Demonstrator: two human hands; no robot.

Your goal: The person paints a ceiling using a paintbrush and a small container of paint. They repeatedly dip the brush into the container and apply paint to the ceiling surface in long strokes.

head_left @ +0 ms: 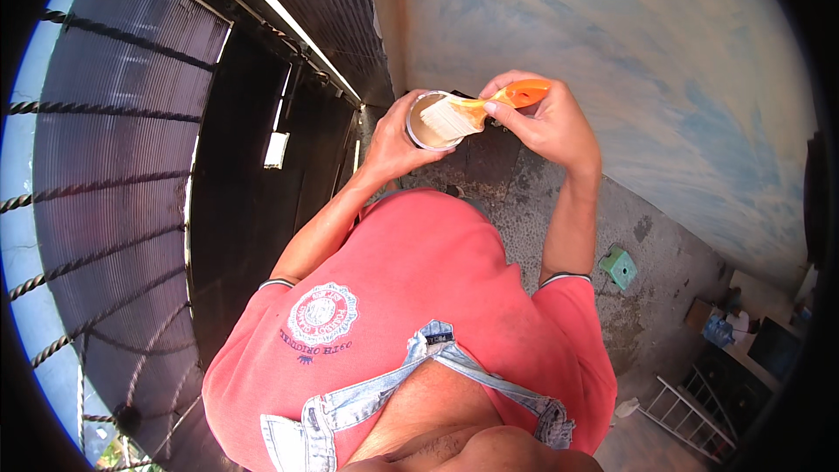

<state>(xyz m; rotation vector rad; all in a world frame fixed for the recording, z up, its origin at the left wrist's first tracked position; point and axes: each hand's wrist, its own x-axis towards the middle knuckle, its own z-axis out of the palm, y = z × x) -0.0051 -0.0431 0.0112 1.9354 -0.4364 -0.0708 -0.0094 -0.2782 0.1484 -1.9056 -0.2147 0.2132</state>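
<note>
My left hand is wrapped round a small round cup with a pale rim, which holds a beige liquid that looks like paint. Between the thumb and fingers of my right hand is the orange handle of a flat paintbrush. Its pale bristles point down and left into the mouth of the cup, against the inner side. How deep the tips reach into the liquid cannot be made out. The far side of the cup's outside is hidden.
A wall with blue and cream streaks rises ahead and to the right. On the grey floor stands a green stool. A metal ladder and a blue water bottle are at the lower right. Twisted metal bars line the left.
</note>
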